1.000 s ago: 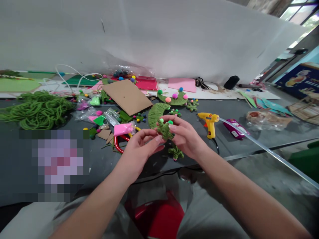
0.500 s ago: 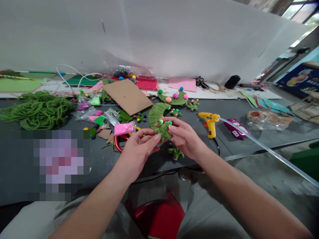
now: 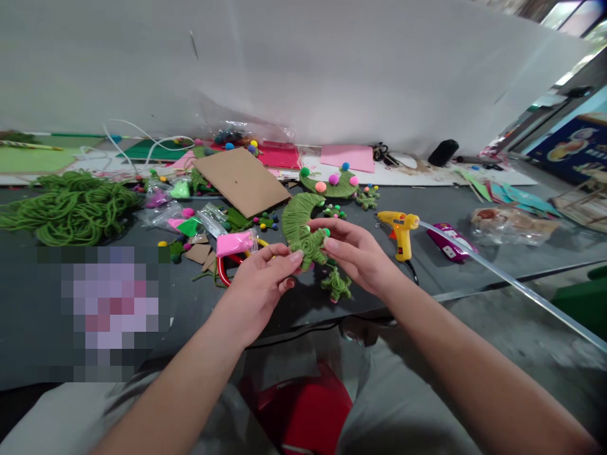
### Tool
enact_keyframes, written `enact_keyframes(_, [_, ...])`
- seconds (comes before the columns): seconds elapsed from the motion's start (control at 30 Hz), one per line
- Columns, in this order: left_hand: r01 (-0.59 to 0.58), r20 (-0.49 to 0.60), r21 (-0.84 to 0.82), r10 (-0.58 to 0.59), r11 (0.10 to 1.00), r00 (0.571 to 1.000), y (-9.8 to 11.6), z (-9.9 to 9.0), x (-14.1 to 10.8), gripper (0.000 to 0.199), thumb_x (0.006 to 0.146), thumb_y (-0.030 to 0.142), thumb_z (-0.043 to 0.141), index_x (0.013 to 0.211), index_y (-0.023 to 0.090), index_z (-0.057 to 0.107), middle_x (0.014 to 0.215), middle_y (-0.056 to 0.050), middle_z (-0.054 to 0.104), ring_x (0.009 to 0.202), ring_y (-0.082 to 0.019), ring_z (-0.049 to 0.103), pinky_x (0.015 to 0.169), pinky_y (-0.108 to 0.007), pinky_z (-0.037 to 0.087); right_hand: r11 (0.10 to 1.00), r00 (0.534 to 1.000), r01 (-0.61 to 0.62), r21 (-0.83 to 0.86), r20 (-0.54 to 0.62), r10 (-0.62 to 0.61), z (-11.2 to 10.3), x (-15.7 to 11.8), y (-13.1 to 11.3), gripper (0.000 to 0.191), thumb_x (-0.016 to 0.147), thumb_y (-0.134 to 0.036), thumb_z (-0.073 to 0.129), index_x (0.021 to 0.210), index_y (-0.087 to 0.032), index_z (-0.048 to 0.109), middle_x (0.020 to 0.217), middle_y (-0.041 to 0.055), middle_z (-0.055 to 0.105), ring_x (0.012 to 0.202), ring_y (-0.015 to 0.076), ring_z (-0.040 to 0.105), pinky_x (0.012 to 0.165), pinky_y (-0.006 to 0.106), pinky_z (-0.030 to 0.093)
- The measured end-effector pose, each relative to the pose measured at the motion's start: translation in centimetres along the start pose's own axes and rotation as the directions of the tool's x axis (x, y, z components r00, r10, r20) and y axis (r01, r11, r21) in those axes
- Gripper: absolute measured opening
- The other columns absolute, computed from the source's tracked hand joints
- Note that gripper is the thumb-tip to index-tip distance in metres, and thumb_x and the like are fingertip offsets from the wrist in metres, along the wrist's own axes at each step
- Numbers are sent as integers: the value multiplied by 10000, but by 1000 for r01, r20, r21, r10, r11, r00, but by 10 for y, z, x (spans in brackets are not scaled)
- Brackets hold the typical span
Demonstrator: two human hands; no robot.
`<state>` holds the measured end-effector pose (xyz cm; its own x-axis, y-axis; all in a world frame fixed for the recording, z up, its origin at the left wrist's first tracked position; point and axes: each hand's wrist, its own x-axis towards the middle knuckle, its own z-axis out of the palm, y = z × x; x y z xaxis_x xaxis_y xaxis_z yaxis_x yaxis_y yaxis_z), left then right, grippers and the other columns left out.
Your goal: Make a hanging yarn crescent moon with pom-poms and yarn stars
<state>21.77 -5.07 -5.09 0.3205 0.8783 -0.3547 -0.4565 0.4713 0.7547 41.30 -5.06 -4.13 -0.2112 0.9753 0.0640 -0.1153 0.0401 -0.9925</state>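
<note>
Both hands hold a small green yarn-wrapped star [image 3: 309,249] with small pompoms at its edge. My left hand [image 3: 258,281] pinches its left side between thumb and fingers. On the right side, my right hand [image 3: 358,256] grips it near a bright green pompom. Just behind the star lies a green yarn crescent [image 3: 296,218], partly covered by it. Another yarn star [image 3: 336,284] rests on the table below my right hand. Farther back is a second crescent [image 3: 332,185] bearing pink, orange, green and blue pompoms, with a small star [image 3: 367,197] beside it.
A yellow glue gun [image 3: 401,234] with a long clear stick stands right of my hands, beside a purple object [image 3: 450,243]. Leftward are cardboard [image 3: 241,182], a pink packet [image 3: 236,242], red-handled scissors [image 3: 222,272] and green yarn [image 3: 78,208]. The table's front edge is near my wrists.
The held star has turned in my fingers, and fewer of its pompoms face the camera. My left fingers have shifted slightly left, while both hands keep their hold.
</note>
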Motion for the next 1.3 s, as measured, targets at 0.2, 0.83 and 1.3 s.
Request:
enact_keyframes(0.2, [-71,-59,137,79,988,995,-1,-5,2,425,662,292,904,911,186,576,763,38,653,714,-87,623,589,-195,416,887,973,227,-402,63,-220,-14,-5,-14,314,862,-348,739,1160,-262,695,1250,62,652,1174,219,604,974,366,517])
enact_keyframes(0.83, [-68,-65,451,109,890,992,-9,-20,8,451,657,374,882,912,184,562,702,47,612,660,-97,569,577,-202,402,427,884,468,-774,415,-216,-21,-9,-11,211,968,-266,583,1154,-189,648,1240,133,590,1204,242,564,1052,395,463])
enact_keyframes(1.3, [-53,16,522,52,852,998,-13,-35,-2,369,727,360,833,866,170,549,667,46,618,596,-67,521,545,-180,388,358,864,494,-793,494,-98,-13,-16,-8,145,982,-246,545,1087,-173,613,1210,125,598,1131,240,569,975,380,477])
